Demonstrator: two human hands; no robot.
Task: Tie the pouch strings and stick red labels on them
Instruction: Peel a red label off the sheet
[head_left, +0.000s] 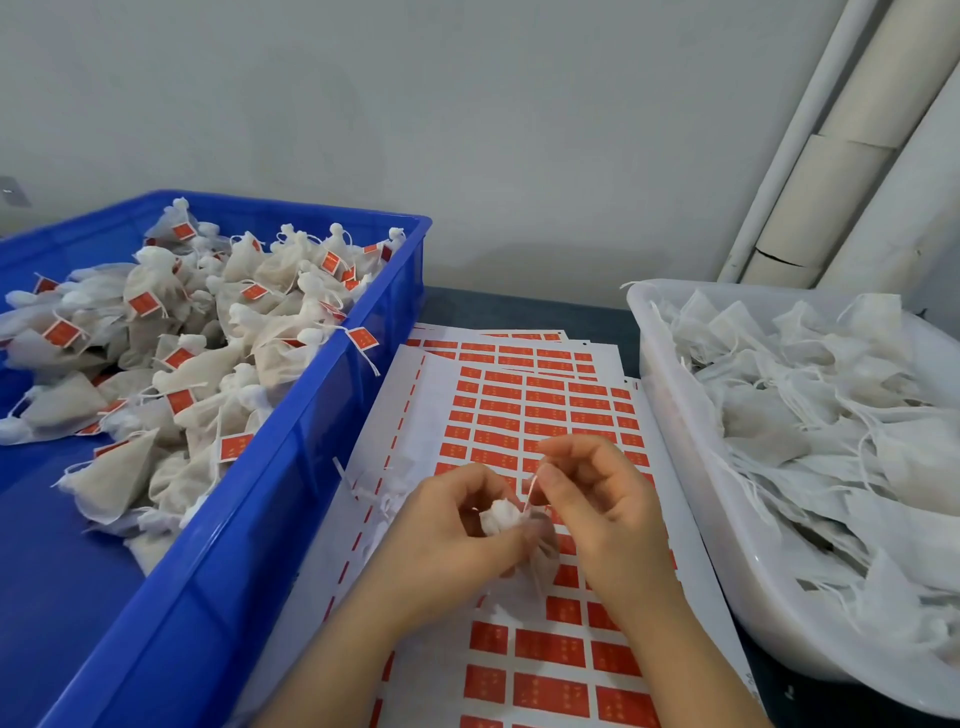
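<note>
Gripping white pouch (501, 517), neck bunched — L hand (447, 535); R hand (597, 501) pinches string (531, 491) taut.

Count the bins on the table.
2. A blue crate at left, full of red-labelled pouches; a white tub at right, full of unlabelled pouches. Another could sit outside the frame.

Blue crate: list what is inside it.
The blue crate holds a heap of tied white pouches, many bearing red labels. Bare blue floor shows at its near end; anything beneath the heap is covered.
</note>
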